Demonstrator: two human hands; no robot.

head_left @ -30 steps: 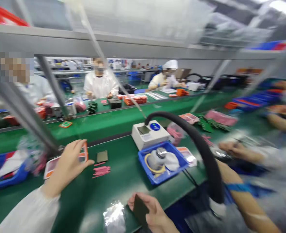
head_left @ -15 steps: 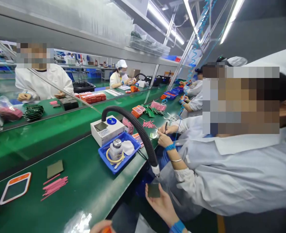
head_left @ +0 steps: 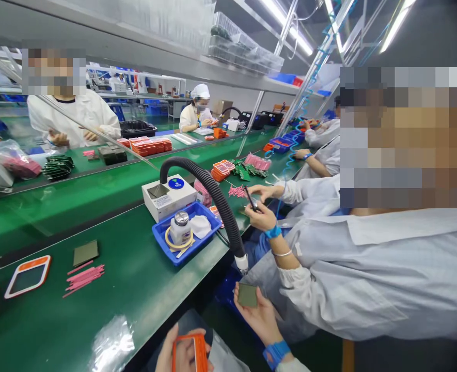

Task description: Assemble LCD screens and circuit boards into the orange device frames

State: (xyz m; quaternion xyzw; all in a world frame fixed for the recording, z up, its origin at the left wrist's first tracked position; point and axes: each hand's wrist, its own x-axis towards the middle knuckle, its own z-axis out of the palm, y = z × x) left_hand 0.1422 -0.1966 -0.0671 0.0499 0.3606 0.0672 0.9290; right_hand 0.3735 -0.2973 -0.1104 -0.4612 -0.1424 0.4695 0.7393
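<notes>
At the bottom of the head view, my left hand (head_left: 168, 351) is closed around an orange-rimmed rectangular frame (head_left: 202, 351) with an open window, through which fingers show. Beyond it, my right hand (head_left: 259, 320), with a blue wrist strap, holds a small square olive-grey panel (head_left: 247, 295) by its edges between thumb and fingers. Just above that panel is the white nozzle (head_left: 242, 263) of a black ribbed hose (head_left: 216, 196), apart from it. Both hands are off the table's front edge.
On the green table (head_left: 135, 289) lie a framed panel (head_left: 29, 276), olive squares (head_left: 85, 253), pink strips (head_left: 84, 279) and clear film (head_left: 112, 345). A blue tray (head_left: 176, 257) with a metal-capped bottle (head_left: 180, 228) stands by a white box (head_left: 170, 206). A co-worker's hand (head_left: 262, 217) holds a dark tool nearby.
My left hand has risen further into view with the orange frame. My right hand still holds the panel near the nozzle. The camera view has shifted slightly.
</notes>
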